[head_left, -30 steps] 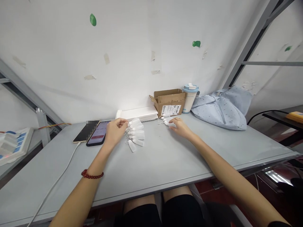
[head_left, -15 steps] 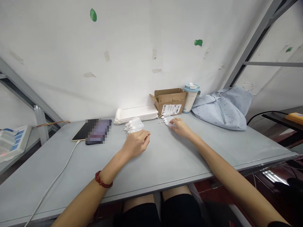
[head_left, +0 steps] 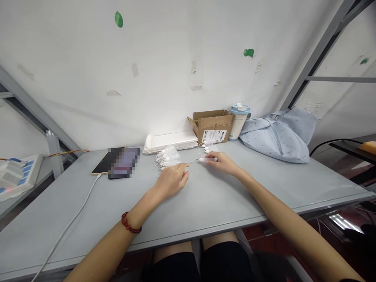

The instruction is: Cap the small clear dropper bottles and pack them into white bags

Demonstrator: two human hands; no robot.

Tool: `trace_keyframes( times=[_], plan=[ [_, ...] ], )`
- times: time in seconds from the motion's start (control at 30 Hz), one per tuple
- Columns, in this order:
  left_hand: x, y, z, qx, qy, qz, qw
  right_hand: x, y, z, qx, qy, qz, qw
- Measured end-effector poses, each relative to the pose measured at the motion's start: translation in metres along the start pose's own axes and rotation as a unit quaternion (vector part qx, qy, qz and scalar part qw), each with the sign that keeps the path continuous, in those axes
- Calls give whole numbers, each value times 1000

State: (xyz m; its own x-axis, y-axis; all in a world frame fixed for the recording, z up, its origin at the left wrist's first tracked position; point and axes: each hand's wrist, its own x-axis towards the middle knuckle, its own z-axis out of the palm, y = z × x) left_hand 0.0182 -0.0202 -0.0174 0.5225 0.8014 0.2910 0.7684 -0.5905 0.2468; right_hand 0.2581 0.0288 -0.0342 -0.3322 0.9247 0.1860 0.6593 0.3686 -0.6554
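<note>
Hands at tags, left contact unclear

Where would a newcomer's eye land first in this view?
Probably at the centre: the right hand with its fingers on a small translucent piece, and the left hand just in front of a cluster of similar pieces. The red beaded bracelet on the left arm stands out too. Farther back, an open cardboard box stands beside a blue-lidded cup.
</note>
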Motion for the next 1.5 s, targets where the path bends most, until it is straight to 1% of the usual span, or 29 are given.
trace_keyframes(
  times=[0.1,0.23,0.4,0.47,0.6,0.87,1.1,1.5],
  plan=[
    [0,0,0,-27,-4,-18,999,-4,-12,-5,102,-31,4,994],
    [0,-1,2,-56,4,-32,998,-8,-21,-8,232,-68,20,970],
    [1,-2,3,-96,18,-51,994,-10,-27,-11,308,-73,26,948],
    [2,-3,3,-110,25,-45,993,-11,-29,-12,325,-69,27,943],
    [3,-3,3,-133,35,-23,990,-12,-31,-14,334,-66,27,940],
    [4,-4,6,-139,48,-20,989,-12,-32,-10,322,-67,14,944],
    [3,-3,7,-146,74,-6,986,-13,-35,-8,319,-78,0,945],
    [2,1,4,-158,94,18,983,-13,-33,-5,321,-88,5,943]
  ],
)
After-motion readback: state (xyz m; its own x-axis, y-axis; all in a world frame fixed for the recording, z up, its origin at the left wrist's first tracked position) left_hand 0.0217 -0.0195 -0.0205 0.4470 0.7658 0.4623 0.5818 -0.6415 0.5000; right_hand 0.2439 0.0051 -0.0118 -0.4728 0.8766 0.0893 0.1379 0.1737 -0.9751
